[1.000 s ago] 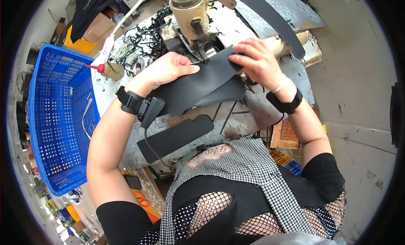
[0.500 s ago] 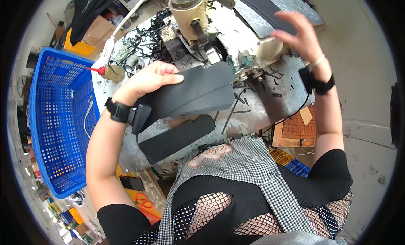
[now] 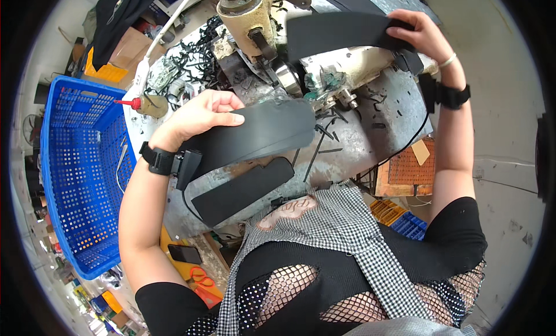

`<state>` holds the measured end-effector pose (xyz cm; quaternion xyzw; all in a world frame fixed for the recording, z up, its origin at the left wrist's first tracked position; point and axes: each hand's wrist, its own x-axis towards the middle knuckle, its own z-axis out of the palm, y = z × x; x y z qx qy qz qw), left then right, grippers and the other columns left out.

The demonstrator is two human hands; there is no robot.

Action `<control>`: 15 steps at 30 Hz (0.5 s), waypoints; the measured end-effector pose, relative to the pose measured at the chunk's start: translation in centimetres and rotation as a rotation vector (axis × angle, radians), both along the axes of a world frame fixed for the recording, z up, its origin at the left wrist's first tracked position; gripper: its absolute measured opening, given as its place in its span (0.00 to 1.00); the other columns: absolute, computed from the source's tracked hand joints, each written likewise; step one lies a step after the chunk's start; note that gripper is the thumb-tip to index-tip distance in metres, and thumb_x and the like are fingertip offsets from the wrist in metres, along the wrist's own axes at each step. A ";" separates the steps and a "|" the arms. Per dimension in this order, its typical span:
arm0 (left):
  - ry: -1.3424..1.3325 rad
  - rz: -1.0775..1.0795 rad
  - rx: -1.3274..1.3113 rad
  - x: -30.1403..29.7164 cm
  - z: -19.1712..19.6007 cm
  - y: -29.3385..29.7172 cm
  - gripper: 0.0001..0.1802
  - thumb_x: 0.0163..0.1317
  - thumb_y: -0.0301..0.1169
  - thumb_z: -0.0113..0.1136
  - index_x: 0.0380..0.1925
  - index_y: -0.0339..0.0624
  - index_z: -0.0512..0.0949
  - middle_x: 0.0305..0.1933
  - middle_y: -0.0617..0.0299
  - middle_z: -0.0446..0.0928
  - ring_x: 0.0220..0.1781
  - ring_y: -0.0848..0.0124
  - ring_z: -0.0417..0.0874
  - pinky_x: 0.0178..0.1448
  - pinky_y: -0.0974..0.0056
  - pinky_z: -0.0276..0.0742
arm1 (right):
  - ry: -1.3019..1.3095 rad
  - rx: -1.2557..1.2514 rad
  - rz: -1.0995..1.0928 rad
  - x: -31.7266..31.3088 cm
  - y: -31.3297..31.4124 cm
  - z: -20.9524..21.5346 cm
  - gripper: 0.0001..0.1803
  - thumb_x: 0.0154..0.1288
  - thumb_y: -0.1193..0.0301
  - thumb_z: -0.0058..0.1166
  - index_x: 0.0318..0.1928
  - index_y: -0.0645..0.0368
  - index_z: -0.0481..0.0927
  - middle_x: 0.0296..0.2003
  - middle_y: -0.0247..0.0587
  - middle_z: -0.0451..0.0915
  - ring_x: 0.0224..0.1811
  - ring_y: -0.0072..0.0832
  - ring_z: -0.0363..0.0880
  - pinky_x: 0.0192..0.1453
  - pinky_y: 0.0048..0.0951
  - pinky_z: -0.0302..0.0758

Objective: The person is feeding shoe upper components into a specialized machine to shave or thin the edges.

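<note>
My left hand point(image 3: 211, 116) grips black sheet pieces point(image 3: 258, 127) by their left end, thumb on top. They look layered, and their right end lies close to the roller of the machine point(image 3: 286, 75). In my right hand point(image 3: 423, 35) is another black strip point(image 3: 341, 35), pinched at its right end and held up over the machine's right side. A further black strip point(image 3: 243, 191) lies flat at the table's near edge. More black sheets point(image 3: 347, 0) rest at the far right of the metal table point(image 3: 399, 113).
A blue plastic crate point(image 3: 87, 180) stands at the left. Thin black scraps point(image 3: 197, 61) pile up behind the machine's left side, near a bottle with a red nozzle point(image 3: 147, 104). Below the table's left edge are a phone point(image 3: 184, 254) and orange-handled scissors point(image 3: 201, 276).
My right hand, empty and spread before, now holds a black strip lifted from the far right sheets. The pieces in my left hand have shifted slightly left and bend more.
</note>
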<state>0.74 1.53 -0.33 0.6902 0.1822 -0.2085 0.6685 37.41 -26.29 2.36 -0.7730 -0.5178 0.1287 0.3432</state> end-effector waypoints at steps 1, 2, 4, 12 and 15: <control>0.029 0.013 -0.012 -0.5 0.4 0.1 0.09 0.60 0.27 0.62 0.40 0.36 0.76 0.35 0.66 0.81 0.35 0.83 0.79 0.43 0.76 0.74 | -0.141 -0.049 -0.066 1.8 -0.5 -0.3 0.15 0.56 0.71 0.61 0.45 0.60 0.80 0.39 0.44 0.83 0.42 0.39 0.81 0.52 0.32 0.75; 0.037 -0.008 -0.035 0.2 0.6 0.1 0.09 0.61 0.28 0.62 0.39 0.36 0.76 0.35 0.67 0.80 0.35 0.83 0.79 0.43 0.76 0.74 | -0.302 -0.111 -0.167 3.1 -2.2 0.4 0.17 0.56 0.69 0.61 0.47 0.60 0.80 0.41 0.46 0.83 0.43 0.39 0.81 0.52 0.32 0.75; 0.041 0.031 -0.020 -0.2 0.2 0.2 0.08 0.61 0.29 0.61 0.37 0.37 0.77 0.34 0.69 0.80 0.33 0.84 0.78 0.41 0.76 0.73 | -0.757 -0.126 -0.334 1.5 -0.8 -0.5 0.23 0.53 0.65 0.65 0.51 0.55 0.78 0.42 0.45 0.81 0.48 0.40 0.79 0.58 0.36 0.72; 0.037 0.078 0.073 2.7 -0.8 -1.2 0.09 0.60 0.31 0.63 0.35 0.37 0.78 0.31 0.69 0.80 0.30 0.83 0.77 0.36 0.77 0.72 | -0.640 0.249 0.320 -12.6 3.4 -5.2 0.22 0.44 0.73 0.66 0.45 0.52 0.81 0.47 0.36 0.78 0.53 0.39 0.74 0.64 0.43 0.65; 0.021 0.037 0.048 2.4 0.2 -1.4 0.13 0.56 0.26 0.65 0.41 0.35 0.76 0.36 0.63 0.82 0.36 0.80 0.81 0.44 0.76 0.76 | -0.671 0.258 0.309 -8.6 2.6 -4.1 0.19 0.44 0.76 0.63 0.42 0.51 0.82 0.40 0.33 0.81 0.48 0.34 0.77 0.64 0.43 0.65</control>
